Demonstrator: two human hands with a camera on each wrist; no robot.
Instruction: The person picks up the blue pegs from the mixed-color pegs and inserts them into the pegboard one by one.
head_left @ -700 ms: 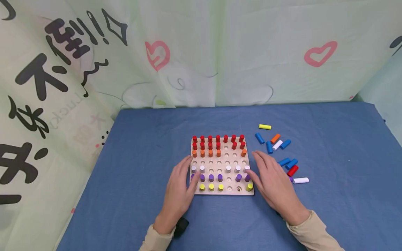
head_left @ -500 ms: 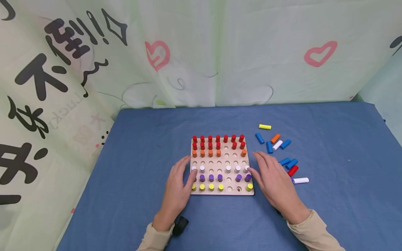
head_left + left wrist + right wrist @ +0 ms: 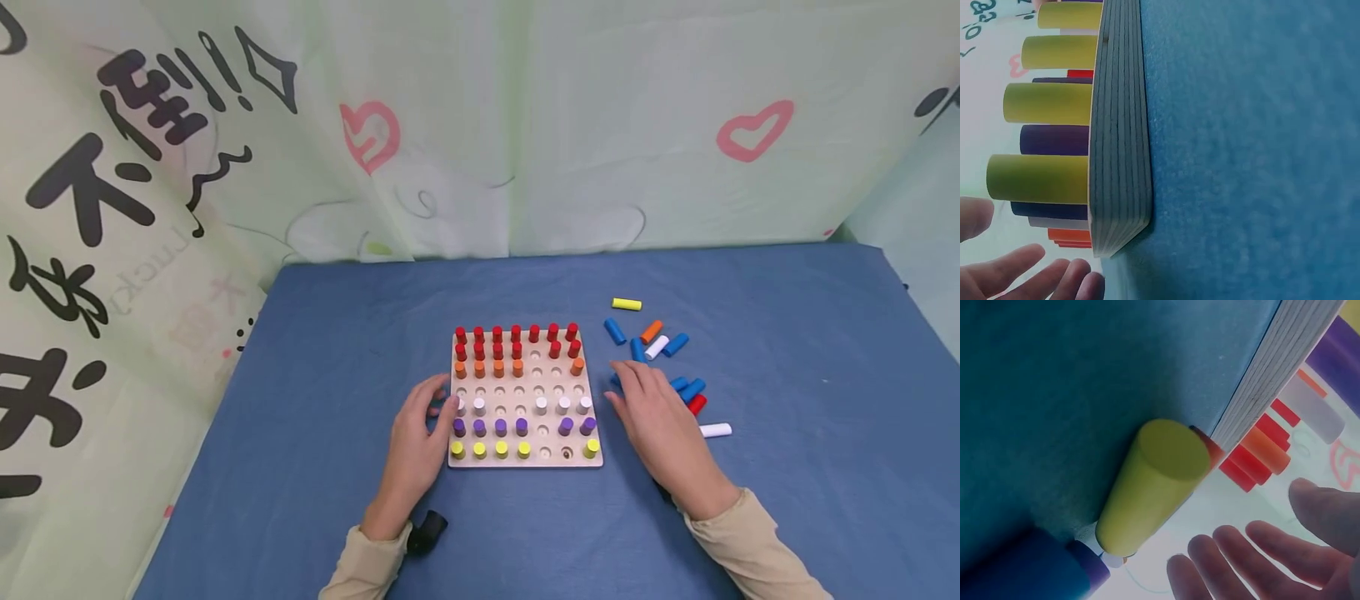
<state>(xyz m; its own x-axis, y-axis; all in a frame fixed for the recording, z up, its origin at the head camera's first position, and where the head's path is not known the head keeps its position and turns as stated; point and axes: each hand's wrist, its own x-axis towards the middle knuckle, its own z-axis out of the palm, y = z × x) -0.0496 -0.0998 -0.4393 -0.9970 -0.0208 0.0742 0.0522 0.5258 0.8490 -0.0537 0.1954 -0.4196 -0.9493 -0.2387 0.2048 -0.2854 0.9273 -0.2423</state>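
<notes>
A wooden pegboard (image 3: 547, 381) lies flat on the blue cloth, with rows of red, orange, white, purple and yellow pegs standing in its holes. At its left edge is my left hand (image 3: 412, 446), fingers loosely bent, the thumb partly over the leftmost white peg; it grips nothing. My right hand (image 3: 663, 437) hovers just right of the board, fingers relaxed and holding nothing, above loose pegs that it partly hides. In the right wrist view a yellow peg (image 3: 1150, 487) shows on the cloth near those fingers (image 3: 1229, 550). Yellow pegs (image 3: 1038, 178) line the board's near edge in the left wrist view.
Loose pegs lie to the right of the board: a yellow one (image 3: 627, 304) farthest back, an orange one (image 3: 652, 332), white ones (image 3: 716, 430), a red one (image 3: 697, 405) and several blue ones (image 3: 677, 344). A patterned curtain (image 3: 465, 167) hangs behind the blue-covered table (image 3: 337, 333).
Both hands have drawn slightly outward from the board. My right thumb has left the rightmost white peg, and the left hand has shifted a little left. The head view has shifted slightly.
</notes>
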